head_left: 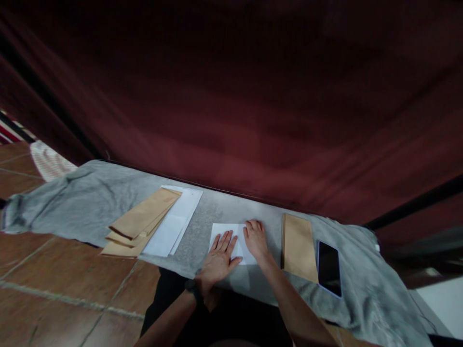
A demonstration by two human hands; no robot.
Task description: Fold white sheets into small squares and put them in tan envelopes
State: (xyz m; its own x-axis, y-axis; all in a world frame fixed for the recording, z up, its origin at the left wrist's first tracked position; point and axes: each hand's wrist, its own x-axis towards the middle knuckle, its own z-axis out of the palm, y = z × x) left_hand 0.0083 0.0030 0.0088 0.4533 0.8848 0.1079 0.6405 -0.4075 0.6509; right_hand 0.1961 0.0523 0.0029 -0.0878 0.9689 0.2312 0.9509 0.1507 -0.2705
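A small folded white paper (226, 233) lies on the grey cloth-covered surface (90, 202) in front of me. My left hand (218, 260) lies flat on its lower left part, fingers stretched out and slightly apart. On the paper's right side rests my right hand (256, 239), palm down, fingers together and extended toward its top edge. Neither hand holds anything.
To the left lie a few brown envelopes (141, 219) on top of white sheets (177, 221). Right of my hands sits a stack of brown envelopes (298, 246), then a dark phone (329, 267). A dark red curtain (253, 96) hangs behind; brown floor tiles (54, 284) are at left.
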